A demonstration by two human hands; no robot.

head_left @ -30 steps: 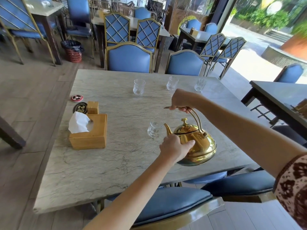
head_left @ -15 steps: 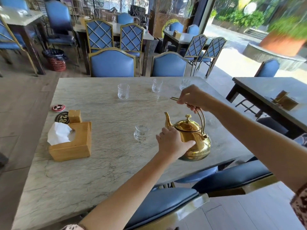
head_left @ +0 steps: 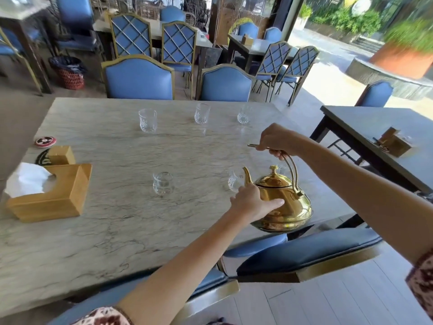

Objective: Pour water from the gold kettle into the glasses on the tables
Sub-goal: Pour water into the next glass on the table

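Right hand (head_left: 276, 139) grip closed on the gold kettle (head_left: 283, 202) handle, lower right of centre; left hand (head_left: 251, 202) grip spread flat against its body. We've carried it off the middle glass (head_left: 162, 182) to the next glass (head_left: 235, 181), just beside the spout: next pour, we judge. Water levels hard to read; that glass is partly hidden. Three far glasses wait on the counter (head_left: 93, 231).

Beside the shiny gold kettle (head_left: 282, 200), the table (head_left: 112, 226) is grey-veined beige marble; beyond it, chairs (head_left: 139, 79) are blue with gold frames.
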